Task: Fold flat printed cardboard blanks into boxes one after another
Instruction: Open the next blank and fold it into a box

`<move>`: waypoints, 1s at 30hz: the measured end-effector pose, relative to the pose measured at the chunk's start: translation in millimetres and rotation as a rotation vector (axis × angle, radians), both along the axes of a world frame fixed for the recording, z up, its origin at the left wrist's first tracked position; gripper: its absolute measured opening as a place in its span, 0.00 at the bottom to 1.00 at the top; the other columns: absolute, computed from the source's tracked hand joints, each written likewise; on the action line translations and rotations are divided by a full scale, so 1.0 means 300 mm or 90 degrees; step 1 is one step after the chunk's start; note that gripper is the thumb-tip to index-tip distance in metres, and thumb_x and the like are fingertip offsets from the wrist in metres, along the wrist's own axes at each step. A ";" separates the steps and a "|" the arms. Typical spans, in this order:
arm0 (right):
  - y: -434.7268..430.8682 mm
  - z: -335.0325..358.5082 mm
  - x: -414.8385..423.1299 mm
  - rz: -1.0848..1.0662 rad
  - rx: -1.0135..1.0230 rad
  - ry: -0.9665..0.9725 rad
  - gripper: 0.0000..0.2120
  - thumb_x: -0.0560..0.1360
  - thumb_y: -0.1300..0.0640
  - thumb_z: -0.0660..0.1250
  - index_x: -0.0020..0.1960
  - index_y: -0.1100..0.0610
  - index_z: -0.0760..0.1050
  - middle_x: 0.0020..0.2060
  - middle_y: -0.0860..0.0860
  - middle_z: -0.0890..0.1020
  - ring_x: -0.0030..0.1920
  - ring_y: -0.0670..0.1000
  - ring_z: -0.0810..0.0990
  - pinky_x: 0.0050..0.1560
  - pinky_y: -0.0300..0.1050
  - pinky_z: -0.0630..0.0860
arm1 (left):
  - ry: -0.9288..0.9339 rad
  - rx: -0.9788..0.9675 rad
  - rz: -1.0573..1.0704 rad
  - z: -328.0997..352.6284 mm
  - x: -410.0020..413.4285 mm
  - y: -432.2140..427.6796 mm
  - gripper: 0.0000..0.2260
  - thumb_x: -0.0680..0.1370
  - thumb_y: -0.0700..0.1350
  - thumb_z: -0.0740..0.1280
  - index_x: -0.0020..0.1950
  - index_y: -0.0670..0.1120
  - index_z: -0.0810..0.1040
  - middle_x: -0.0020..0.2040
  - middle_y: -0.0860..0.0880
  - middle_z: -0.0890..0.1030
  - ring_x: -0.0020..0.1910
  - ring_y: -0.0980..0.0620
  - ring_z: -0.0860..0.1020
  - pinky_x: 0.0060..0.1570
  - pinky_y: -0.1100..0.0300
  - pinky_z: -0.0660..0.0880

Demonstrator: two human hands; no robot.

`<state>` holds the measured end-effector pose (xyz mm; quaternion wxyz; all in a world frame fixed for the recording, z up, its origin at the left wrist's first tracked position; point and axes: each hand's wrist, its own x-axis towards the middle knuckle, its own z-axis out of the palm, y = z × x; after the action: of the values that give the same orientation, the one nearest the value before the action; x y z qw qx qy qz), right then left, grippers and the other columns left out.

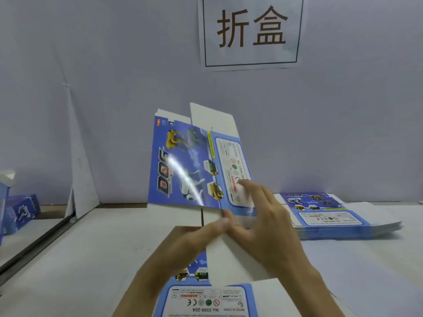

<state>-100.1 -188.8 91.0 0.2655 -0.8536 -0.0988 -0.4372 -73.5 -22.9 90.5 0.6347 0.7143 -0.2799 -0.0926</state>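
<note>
Two hands hold one DOG box blank point(183, 165) upright at centre frame, printed face toward us, likely so its creases can be worked in the air. Our left hand point(194, 236) pinches the edge of its white lower panel point(231, 259). Our right hand point(265, 223) grips nothing: straight, spread fingers press the narrow warning panel, probably to swing it round its crease. At right, the stack of flat blanks point(327, 216) lies within reach on the table point(68, 271). Folded boxes point(20, 211) sit at far left, and another blank point(206, 298) lies at the bottom edge.
</note>
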 end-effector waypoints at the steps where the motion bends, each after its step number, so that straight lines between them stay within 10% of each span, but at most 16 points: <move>1: -0.002 0.003 -0.002 -0.027 -0.018 0.021 0.30 0.71 0.38 0.65 0.67 0.54 0.70 0.55 0.48 0.80 0.48 0.50 0.80 0.45 0.35 0.72 | 0.012 0.018 0.026 0.000 -0.002 -0.011 0.12 0.73 0.55 0.71 0.33 0.51 0.84 0.33 0.53 0.83 0.34 0.56 0.81 0.37 0.65 0.74; 6: -0.013 0.003 0.006 -0.039 -0.125 0.054 0.26 0.78 0.49 0.58 0.75 0.51 0.59 0.49 0.52 0.84 0.39 0.59 0.81 0.38 0.51 0.75 | -0.063 0.068 0.078 0.010 -0.003 -0.034 0.19 0.71 0.55 0.63 0.44 0.38 0.79 0.40 0.41 0.81 0.38 0.45 0.78 0.41 0.55 0.72; 10: -0.011 0.023 0.001 -0.002 -0.076 -0.043 0.35 0.71 0.67 0.61 0.76 0.52 0.57 0.50 0.57 0.82 0.26 0.55 0.76 0.24 0.46 0.72 | -0.068 0.019 0.051 0.013 -0.009 -0.026 0.13 0.80 0.45 0.61 0.64 0.55 0.72 0.48 0.66 0.82 0.47 0.67 0.79 0.40 0.76 0.72; 13: -0.041 0.022 0.005 0.023 -0.059 -0.106 0.34 0.73 0.69 0.60 0.76 0.52 0.58 0.58 0.56 0.79 0.37 0.51 0.79 0.32 0.40 0.74 | -0.066 0.017 0.051 0.004 0.011 -0.015 0.26 0.81 0.44 0.62 0.75 0.60 0.58 0.54 0.70 0.78 0.53 0.69 0.77 0.44 0.75 0.74; 17: -0.047 0.013 0.005 0.041 -0.024 -0.137 0.24 0.76 0.65 0.59 0.72 0.58 0.62 0.63 0.59 0.77 0.50 0.52 0.82 0.38 0.45 0.81 | -0.047 0.013 0.052 0.009 0.017 -0.011 0.30 0.81 0.42 0.62 0.76 0.65 0.53 0.58 0.64 0.79 0.57 0.60 0.78 0.58 0.56 0.77; 24: 0.047 -0.039 0.019 0.008 -0.108 -0.022 0.30 0.68 0.64 0.65 0.70 0.58 0.70 0.50 0.51 0.84 0.27 0.54 0.78 0.25 0.41 0.73 | -0.199 0.107 0.308 0.013 -0.051 -0.110 0.24 0.77 0.48 0.61 0.73 0.50 0.61 0.33 0.54 0.78 0.27 0.58 0.76 0.24 0.72 0.66; 28: 0.059 -0.042 0.023 -0.009 -0.037 -0.057 0.32 0.69 0.61 0.72 0.72 0.59 0.67 0.44 0.56 0.85 0.30 0.56 0.81 0.27 0.44 0.78 | -0.332 0.421 0.296 0.023 -0.085 -0.109 0.44 0.78 0.41 0.56 0.64 0.69 0.20 0.34 0.54 0.67 0.33 0.53 0.71 0.36 0.64 0.68; 30: 0.072 -0.047 0.027 0.022 0.038 -0.054 0.37 0.71 0.64 0.67 0.76 0.51 0.57 0.46 0.58 0.85 0.31 0.59 0.81 0.30 0.51 0.80 | -0.335 0.470 0.300 0.042 -0.092 -0.112 0.45 0.79 0.42 0.57 0.56 0.71 0.17 0.37 0.53 0.68 0.36 0.53 0.70 0.40 0.63 0.68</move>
<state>-92.0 -167.2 76.9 0.2937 -0.8243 -0.1117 -0.4710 -101.1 -56.5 103.0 0.2516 0.9337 -0.2105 0.1436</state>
